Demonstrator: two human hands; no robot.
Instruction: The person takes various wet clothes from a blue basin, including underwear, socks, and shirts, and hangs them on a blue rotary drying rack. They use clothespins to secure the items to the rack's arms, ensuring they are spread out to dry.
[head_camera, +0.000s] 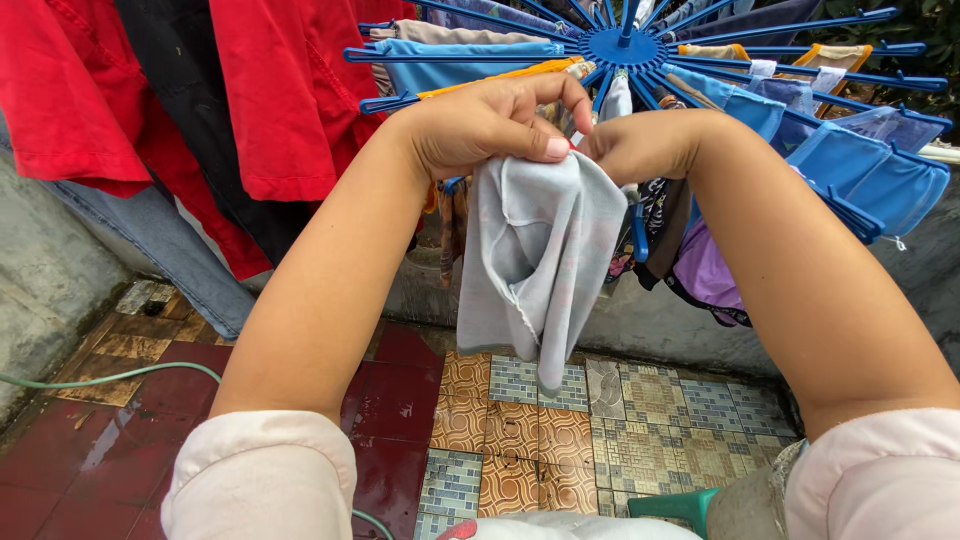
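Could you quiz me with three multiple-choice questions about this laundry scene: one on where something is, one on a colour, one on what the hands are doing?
1. Where is the round blue drying hanger?
A. Above the hands
B. On the floor
C. Behind the person

2. What colour is the cloth being held?
A. Red
B. Pale grey
C. Green

3. How do the hands hold it?
A. One hand only
B. Both pinch its top edge
C. Neither touches it

Answers: 1 A, its spokes spread over the hands. 2 B, it hangs pale grey. 3 B, left hand and right hand meet at its top.
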